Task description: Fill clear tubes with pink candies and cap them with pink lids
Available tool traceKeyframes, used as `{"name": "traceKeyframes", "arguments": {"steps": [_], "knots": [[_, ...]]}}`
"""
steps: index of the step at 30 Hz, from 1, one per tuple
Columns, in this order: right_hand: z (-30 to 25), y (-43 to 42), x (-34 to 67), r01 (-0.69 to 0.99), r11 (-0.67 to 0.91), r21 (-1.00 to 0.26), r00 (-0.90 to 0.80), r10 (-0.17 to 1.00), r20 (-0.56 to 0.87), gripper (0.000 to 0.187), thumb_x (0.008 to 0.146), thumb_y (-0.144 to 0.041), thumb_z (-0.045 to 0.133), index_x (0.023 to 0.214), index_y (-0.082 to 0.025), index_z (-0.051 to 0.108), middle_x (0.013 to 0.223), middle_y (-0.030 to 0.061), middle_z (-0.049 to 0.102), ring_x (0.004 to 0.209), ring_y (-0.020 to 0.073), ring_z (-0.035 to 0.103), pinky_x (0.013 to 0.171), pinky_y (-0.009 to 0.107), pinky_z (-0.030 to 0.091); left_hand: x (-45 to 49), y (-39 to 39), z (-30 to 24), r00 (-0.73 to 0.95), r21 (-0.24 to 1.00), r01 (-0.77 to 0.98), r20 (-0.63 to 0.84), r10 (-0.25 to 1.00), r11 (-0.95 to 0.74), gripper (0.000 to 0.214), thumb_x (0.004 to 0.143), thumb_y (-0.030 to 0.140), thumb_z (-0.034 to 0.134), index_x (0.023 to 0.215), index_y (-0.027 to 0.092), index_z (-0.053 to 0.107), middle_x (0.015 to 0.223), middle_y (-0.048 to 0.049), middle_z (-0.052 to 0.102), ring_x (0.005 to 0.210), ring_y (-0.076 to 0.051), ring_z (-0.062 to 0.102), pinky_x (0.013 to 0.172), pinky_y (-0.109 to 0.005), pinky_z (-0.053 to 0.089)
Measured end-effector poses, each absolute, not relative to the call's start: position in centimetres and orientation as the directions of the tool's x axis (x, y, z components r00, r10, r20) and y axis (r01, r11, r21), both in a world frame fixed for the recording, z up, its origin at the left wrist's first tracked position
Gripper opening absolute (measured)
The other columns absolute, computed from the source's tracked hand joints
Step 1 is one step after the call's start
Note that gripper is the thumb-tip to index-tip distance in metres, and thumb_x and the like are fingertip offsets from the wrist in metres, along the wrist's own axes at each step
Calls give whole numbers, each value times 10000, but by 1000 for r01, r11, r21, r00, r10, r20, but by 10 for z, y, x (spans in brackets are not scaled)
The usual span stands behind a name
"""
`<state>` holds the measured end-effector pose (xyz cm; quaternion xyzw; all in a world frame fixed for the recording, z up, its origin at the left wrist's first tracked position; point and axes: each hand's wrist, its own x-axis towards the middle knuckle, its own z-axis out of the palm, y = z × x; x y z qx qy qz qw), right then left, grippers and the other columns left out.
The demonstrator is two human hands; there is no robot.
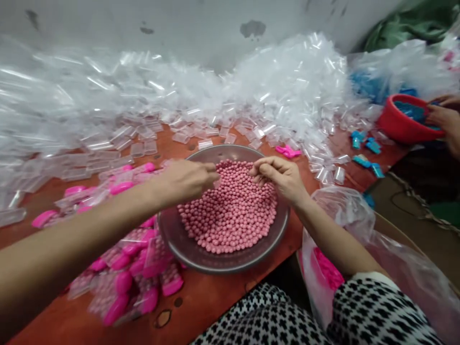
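Observation:
A wide grey bowl (223,266) holds a heap of pink beads (230,215). My left hand (189,179) is over the bowl's left side, slightly blurred, with its fingers curled closed; what they hold is not clear. Above the far right part of the beads, my right hand (282,177) has thumb and fingers pinched together, and anything between them is hidden. Beneath and beside my left forearm lies a pile of clear tubes filled with pink beads and fitted with bright pink caps (124,282).
Heaps of clear plastic tubes (294,76) line the wall behind. Pink pieces (287,151) lie beyond the bowl. A plastic bag (338,211) with pink parts stands right. Farther right are blue pieces (373,144) and a red bowl (398,120) with another person's hand (447,120).

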<state>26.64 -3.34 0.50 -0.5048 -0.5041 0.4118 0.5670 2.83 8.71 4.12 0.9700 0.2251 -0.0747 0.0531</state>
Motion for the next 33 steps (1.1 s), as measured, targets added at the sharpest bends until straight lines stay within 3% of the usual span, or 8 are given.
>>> {"name": "traceKeyframes", "arguments": {"steps": [2,4,8,12,16,23,27,33], "knots": [[0,-25,304,399,145,-905,284,919,273,278,913,-435,578,1011,-206,700,953,53,750,766,165,681,718,312,553,54,65,29,888,-9,356,-310,341,-935,221,867,76,530,797,138,731,856,-98,733,735,-178,650,603,-248,396],[-8,-13,345,764,-156,-626,394,882,260,257,941,-315,519,1052,-180,708,1081,86,738,973,208,672,899,352,512,76,53,13,889,70,361,-326,320,-930,244,846,42,519,705,123,701,799,-123,728,775,-203,669,640,-263,425],[-27,14,401,855,-413,-315,457,887,75,339,910,-266,560,1194,-124,677,1238,195,677,1193,336,595,1006,459,440,104,44,-14,886,340,459,-244,395,-821,200,816,69,555,669,126,678,803,-121,735,784,-213,682,708,-282,473],[-43,23,406,871,-364,-330,389,921,9,367,832,-195,654,1193,-135,680,1267,195,666,1226,341,581,1028,454,428,106,38,-19,883,550,464,-221,414,-695,176,881,213,556,855,128,708,819,-71,746,766,-181,692,702,-259,515],[-52,10,400,847,-308,-433,329,944,-26,297,772,-144,696,1069,-126,717,1171,182,711,1130,314,637,1004,447,445,90,31,-6,844,974,220,-163,511,-51,264,849,356,645,975,129,688,893,-86,744,799,-189,702,738,-315,561],[-44,-21,408,638,-199,-744,342,939,42,294,812,-406,675,950,-146,667,933,63,743,852,180,691,828,367,544,75,20,15,735,996,83,-82,673,31,287,747,415,787,899,177,736,1006,-84,727,922,-208,676,859,-353,554],[-19,-41,390,252,-54,-966,256,967,13,459,732,-487,767,1028,-178,603,804,18,728,699,146,697,731,328,567,71,13,13,728,994,71,-107,677,81,287,758,409,785,913,175,725,926,-61,729,845,-180,673,825,-327,562],[20,-55,338,0,-46,-999,84,995,-46,505,710,-412,830,1107,-182,619,867,34,754,708,147,712,689,285,573,68,8,6,667,972,-60,-132,734,229,358,746,412,809,981,162,708,948,-55,718,824,-148,664,783,-293,575]]}}
